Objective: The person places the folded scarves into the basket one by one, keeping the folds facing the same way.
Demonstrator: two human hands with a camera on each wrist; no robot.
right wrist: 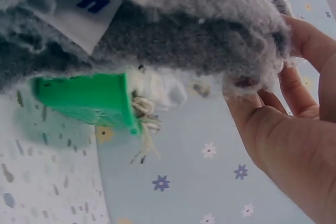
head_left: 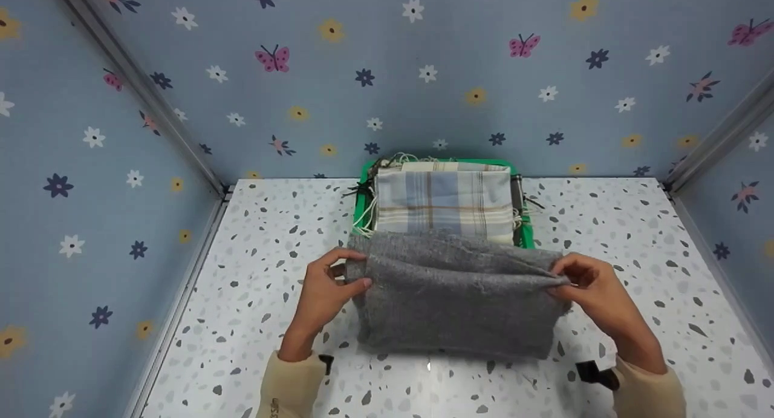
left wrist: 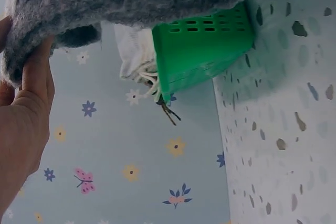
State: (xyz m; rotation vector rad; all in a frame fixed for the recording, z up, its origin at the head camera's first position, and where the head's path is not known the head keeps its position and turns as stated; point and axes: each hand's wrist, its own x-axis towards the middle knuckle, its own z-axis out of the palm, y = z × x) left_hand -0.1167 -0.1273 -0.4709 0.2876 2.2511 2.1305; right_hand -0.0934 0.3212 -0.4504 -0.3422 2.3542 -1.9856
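Observation:
A folded grey woolly scarf (head_left: 453,312) is held up in front of a green basket (head_left: 528,233), its top edge overlapping the basket's near side in the head view. My left hand (head_left: 326,288) pinches the scarf's left edge between thumb and fingers. At the opposite edge, my right hand (head_left: 595,285) grips it the same way, by the upper corner. A white label (right wrist: 92,22) with a dark blue mark shows among the folds in the right wrist view. Inside the basket lies a folded plaid scarf (head_left: 444,200) in cream, blue and brown, with fringes hanging over the sides.
The basket stands on a white speckled table (head_left: 278,224), close to the flowered back wall (head_left: 423,115). Flowered panels with metal edge strips (head_left: 175,121) close off the left and right sides. Dark fringes (head_left: 357,189) stick out past the basket's left rim.

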